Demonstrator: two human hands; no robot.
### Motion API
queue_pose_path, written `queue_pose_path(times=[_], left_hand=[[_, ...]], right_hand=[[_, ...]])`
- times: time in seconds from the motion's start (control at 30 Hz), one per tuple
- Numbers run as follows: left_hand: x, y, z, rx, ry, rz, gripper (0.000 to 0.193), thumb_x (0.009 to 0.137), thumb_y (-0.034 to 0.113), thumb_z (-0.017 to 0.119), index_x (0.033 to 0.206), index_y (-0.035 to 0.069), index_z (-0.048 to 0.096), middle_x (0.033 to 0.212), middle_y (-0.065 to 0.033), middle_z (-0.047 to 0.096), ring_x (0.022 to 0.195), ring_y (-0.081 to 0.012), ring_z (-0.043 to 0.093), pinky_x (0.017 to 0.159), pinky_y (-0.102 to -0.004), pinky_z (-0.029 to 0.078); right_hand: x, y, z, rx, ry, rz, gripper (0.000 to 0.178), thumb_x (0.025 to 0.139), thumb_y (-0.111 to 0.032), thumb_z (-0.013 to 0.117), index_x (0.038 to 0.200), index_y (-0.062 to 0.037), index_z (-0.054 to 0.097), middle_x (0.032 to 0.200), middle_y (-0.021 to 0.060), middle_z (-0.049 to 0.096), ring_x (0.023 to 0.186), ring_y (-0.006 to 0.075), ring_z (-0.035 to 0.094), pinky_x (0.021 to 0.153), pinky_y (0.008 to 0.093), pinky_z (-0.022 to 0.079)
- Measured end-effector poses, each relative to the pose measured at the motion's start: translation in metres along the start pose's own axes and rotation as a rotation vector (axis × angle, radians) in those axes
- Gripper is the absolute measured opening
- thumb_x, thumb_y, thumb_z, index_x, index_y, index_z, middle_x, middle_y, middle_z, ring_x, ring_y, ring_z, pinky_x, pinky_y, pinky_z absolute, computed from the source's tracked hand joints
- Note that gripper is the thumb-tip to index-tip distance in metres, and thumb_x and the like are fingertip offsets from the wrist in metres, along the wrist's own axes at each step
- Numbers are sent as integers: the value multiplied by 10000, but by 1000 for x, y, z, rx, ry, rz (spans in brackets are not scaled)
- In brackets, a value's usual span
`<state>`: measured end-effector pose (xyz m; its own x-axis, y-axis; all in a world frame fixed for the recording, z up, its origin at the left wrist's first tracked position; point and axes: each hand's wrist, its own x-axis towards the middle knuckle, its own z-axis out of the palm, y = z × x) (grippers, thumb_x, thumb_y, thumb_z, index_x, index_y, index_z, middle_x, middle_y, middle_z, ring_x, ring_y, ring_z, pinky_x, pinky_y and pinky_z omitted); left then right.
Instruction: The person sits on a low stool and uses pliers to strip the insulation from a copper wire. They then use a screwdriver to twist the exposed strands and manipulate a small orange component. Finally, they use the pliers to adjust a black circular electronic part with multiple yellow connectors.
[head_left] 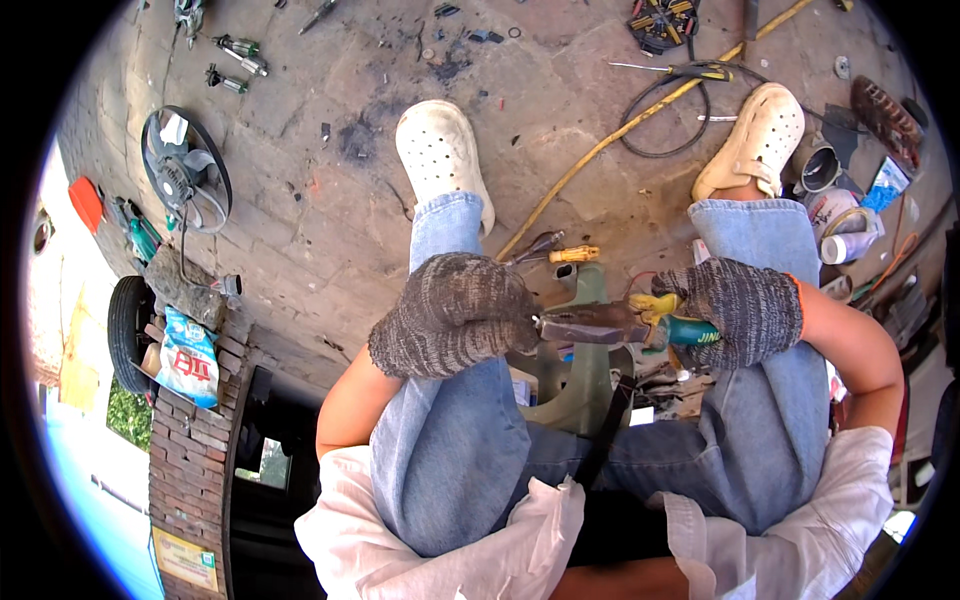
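Note:
My right hand point(745, 312), in a dark grey knitted glove, is wrapped round the yellow and green handles of a pair of pliers point(592, 323). The pliers' worn metal jaws point left. My left hand point(455, 312), in the same kind of glove, is closed at the tip of the jaws. A small bright spot shows at its fingertips, but what it pinches is too small to make out. Beneath the pliers stands a greenish plastic frame point(590, 385) between my knees, partly covered by them.
A yellow screwdriver handle point(575, 254) lies beyond the pliers. On the stone floor a yellow hose point(590, 153) runs diagonally, with a black cable point(625, 130) looped beside it. A fan-like part with a black ring point(183, 170) lies far left. Cans and bottles point(848, 240) crowd the right.

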<state>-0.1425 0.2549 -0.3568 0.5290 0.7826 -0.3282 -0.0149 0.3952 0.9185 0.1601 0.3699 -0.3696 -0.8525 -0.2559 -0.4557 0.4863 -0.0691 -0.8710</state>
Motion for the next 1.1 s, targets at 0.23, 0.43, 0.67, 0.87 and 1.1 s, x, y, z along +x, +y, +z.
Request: queue_pose_path(times=[0.23, 0.43, 0.67, 0.87, 1.1], left_hand=[[26, -8, 11, -52, 652, -551, 184, 892, 147, 570, 961, -6, 647, 835, -102, 667, 744, -165, 618, 674, -312, 485], [25, -33, 3, 980, 488, -113, 214, 857, 69, 546, 1049, -1, 611, 996, -178, 613, 811, -324, 609, 684, -406, 487], [35, -24, 3, 475, 755, -322, 187, 863, 108, 564, 1015, 24, 634, 860, -169, 649, 740, -302, 644, 665, -366, 503], [33, -6, -1, 481, 864, -216, 156, 850, 122, 593, 967, 51, 666, 809, -134, 667, 710, -250, 660, 665, -340, 507], [28, 9, -6, 709, 707, 24, 242, 770, 82, 632, 1009, 102, 663, 782, -88, 632, 688, -265, 598, 630, -369, 472]], right_hand=[[34, 13, 2, -557, 523, 315, 171, 722, -133, 594, 853, -35, 643, 1039, 237, 552, 678, 331, 592, 594, 422, 467], [47, 1, -16, -994, 687, 157, 230, 784, -135, 558, 917, 48, 596, 838, 214, 585, 664, 295, 597, 567, 417, 450], [54, 18, -14, -889, 686, 179, 266, 781, -117, 564, 960, 72, 619, 1054, 223, 569, 853, 301, 596, 713, 401, 490], [41, -3, -31, -561, 662, 111, 307, 720, -113, 642, 1008, -8, 639, 1195, 187, 521, 1031, 348, 541, 877, 406, 455], [18, -29, -36, 413, 109, 19, 460, 741, -129, 648, 1167, -13, 521, 1114, 152, 572, 987, 262, 605, 847, 337, 481]])
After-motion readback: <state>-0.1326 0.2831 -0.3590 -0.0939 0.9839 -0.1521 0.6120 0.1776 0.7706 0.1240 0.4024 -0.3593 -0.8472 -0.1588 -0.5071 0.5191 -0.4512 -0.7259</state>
